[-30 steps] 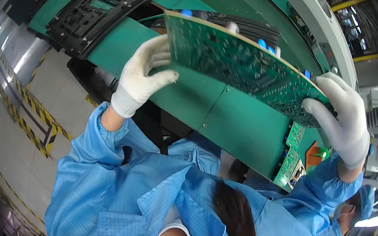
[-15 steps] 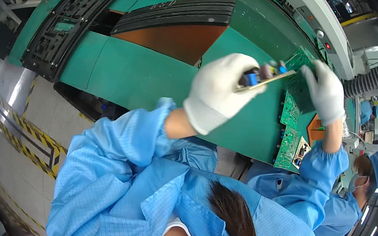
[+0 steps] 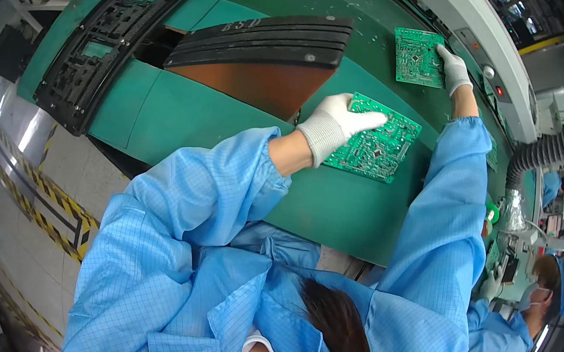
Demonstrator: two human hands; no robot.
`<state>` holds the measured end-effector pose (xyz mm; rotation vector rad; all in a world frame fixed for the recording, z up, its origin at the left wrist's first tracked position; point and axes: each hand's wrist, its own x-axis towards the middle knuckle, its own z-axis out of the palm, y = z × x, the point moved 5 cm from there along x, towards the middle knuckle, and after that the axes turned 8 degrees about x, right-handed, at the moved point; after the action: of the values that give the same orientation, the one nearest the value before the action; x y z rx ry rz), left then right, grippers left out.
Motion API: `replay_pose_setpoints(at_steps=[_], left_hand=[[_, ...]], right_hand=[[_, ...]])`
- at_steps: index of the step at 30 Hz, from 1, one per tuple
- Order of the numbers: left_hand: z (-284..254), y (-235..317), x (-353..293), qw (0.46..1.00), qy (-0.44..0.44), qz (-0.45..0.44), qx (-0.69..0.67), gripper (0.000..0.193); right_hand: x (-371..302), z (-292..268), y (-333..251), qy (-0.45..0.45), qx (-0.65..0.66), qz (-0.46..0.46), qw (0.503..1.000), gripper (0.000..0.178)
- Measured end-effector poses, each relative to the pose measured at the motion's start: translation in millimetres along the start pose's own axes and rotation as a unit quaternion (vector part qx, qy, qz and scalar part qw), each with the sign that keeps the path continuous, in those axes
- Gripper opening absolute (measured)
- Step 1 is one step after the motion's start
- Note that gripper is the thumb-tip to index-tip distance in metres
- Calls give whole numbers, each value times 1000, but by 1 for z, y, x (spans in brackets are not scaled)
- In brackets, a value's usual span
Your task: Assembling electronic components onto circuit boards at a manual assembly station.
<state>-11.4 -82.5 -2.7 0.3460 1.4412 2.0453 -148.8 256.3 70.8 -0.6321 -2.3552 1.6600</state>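
Note:
In my white-gloved left hand (image 3: 342, 123) is a green circuit board (image 3: 384, 150), gripped by its left edge with the thumb on top. Its upper face shows many solder points and a small dark square chip. Farther off to the right, my gloved right hand (image 3: 455, 70) pinches the right edge of a second green circuit board (image 3: 415, 55), over the dark green strip behind the table mat. The fingers beneath both boards are hidden. Whether the far board rests on the strip, I cannot tell.
A black-topped wedge with orange-brown sides (image 3: 263, 49) stands left of my left hand. Beyond it lies a black frame fixture (image 3: 102, 53). A white machine rail (image 3: 466, 47) borders the far right, near a grey ribbed hose (image 3: 557, 144). A co-worker (image 3: 511, 327) sits at right.
My left hand's board, earlier edge-on with components showing, now has its solder side up. My right hand has reached away from me from the right-hand boards and now holds a board there.

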Motion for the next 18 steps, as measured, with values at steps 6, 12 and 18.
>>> replay_pose_setpoints(at_steps=[6,12,18], left_hand=[[-4,-6,9,995,5,-46,-86,34],[-6,5,-5,959,33,-78,-271,35],[4,-9,7,917,-58,-81,-388,36]], right_hand=[[38,-25,21,214,-489,-64,843,72],[-96,49,-41,-289,-75,-35,954,55],[-187,55,-70,-372,-200,-12,906,50]])
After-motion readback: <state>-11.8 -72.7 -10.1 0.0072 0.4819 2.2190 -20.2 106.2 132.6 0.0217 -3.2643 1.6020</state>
